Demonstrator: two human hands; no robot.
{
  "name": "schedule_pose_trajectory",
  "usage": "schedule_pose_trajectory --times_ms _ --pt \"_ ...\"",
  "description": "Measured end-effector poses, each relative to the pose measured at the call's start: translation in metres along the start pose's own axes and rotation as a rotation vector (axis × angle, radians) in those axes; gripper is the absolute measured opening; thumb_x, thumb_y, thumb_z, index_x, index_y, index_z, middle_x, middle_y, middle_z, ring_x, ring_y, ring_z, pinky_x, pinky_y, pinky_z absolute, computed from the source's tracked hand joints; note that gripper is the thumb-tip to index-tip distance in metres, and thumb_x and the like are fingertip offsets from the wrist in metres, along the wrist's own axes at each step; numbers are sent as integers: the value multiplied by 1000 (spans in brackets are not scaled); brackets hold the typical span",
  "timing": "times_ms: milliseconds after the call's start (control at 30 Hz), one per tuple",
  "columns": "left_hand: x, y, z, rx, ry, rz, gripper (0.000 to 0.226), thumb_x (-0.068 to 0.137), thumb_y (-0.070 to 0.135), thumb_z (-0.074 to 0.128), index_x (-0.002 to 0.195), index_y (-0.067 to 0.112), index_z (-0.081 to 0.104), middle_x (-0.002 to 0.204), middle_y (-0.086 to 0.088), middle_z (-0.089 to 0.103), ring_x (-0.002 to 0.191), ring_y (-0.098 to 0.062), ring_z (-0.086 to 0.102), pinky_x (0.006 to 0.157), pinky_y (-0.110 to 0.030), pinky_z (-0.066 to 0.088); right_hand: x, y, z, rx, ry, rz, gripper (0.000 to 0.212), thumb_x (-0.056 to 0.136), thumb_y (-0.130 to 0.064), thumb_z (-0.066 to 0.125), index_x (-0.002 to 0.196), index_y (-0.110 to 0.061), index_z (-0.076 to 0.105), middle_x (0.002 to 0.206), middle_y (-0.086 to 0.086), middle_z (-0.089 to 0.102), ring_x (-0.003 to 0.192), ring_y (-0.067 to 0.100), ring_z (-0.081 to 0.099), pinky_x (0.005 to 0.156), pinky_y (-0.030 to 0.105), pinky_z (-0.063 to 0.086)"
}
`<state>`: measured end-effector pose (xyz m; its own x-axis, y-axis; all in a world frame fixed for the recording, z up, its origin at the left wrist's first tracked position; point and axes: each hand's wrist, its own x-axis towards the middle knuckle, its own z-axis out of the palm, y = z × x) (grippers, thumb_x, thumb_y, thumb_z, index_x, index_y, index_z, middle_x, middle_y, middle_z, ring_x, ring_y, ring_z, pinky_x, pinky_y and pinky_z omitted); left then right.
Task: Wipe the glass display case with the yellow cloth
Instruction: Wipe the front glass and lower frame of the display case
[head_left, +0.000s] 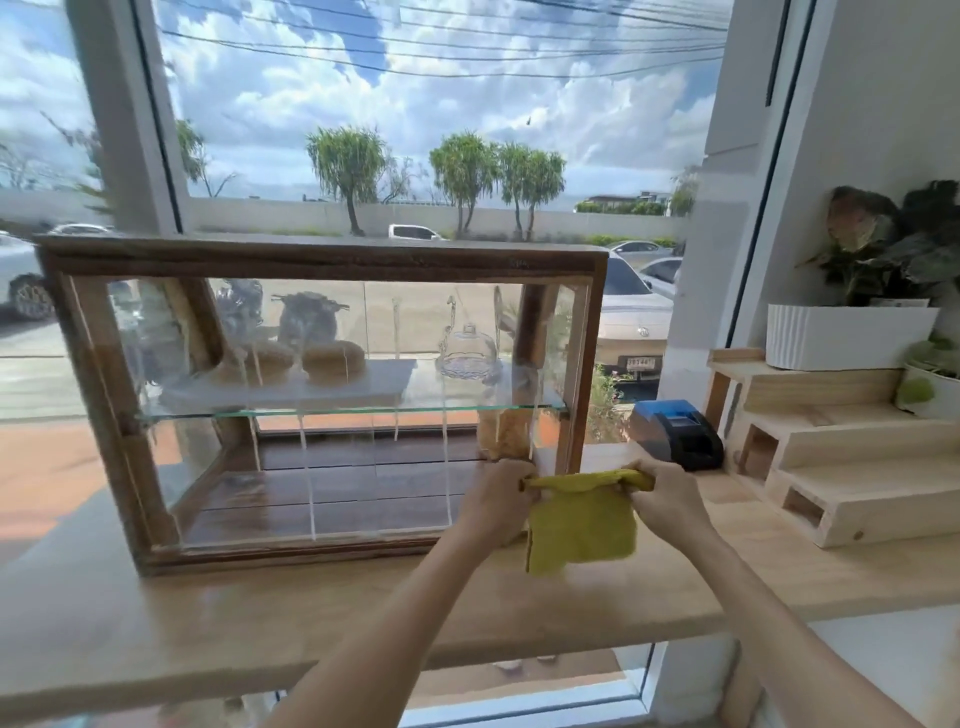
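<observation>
A wooden-framed glass display case (322, 260) stands on the light wooden counter (260, 623), in front of the window. Its glass shelf carries bread rolls and a small glass dome. White streaks run down its front pane. The yellow cloth (579, 525) hangs in the air just off the case's lower right corner. My left hand (496, 501) grips the cloth's upper left corner, right in front of the case's frame. My right hand (667, 496) grips its upper right corner. The top edge of the cloth is stretched between both hands.
A black and blue receipt printer (675, 434) sits behind my right hand. Stepped pale wooden shelves (841, 467) rise at the right, with potted plants in white planters (847, 332) on top. The counter's front edge runs below my forearms.
</observation>
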<state>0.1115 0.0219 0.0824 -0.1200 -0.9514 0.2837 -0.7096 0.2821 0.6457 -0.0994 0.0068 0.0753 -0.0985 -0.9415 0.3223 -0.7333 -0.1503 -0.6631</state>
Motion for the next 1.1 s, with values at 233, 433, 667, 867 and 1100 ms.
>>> schedule_pose_trajectory --times_ms 233,433,667,867,1100 --pt "-14 -14 -66 6 161 18 18 87 32 60 89 18 70 83 -2 70 80 -20 62 67 -31 47 -12 -76 9 93 194 -120 15 81 -5 67 82 -19 67 80 2 66 77 17 57 61 20 42" --pt "-11 -4 -109 -59 314 113 16 87 25 63 94 14 71 90 -2 65 85 -19 59 79 -34 47 -12 -114 14 20 398 -185 16 82 -16 70 98 -13 70 87 4 54 78 17 48 61 10 29" --pt "11 15 -139 -30 475 204 12 83 20 66 94 17 72 86 2 62 89 -19 53 73 -29 42 0 -148 10 148 547 -181 8 86 -18 67 91 -13 69 62 -7 56 56 1 48 49 14 31" --pt "40 35 -144 64 641 276 11 82 22 67 92 18 70 88 1 66 89 -20 52 67 -27 35 27 -165 13 340 687 -149 8 87 -13 65 93 -11 61 65 -1 60 57 5 51 55 14 39" --pt "70 43 -143 185 756 359 8 76 17 73 83 18 69 81 3 67 80 -20 53 65 -24 34 60 -160 27 431 778 -265 30 86 -7 66 114 -7 55 84 -15 56 69 3 54 69 21 49"
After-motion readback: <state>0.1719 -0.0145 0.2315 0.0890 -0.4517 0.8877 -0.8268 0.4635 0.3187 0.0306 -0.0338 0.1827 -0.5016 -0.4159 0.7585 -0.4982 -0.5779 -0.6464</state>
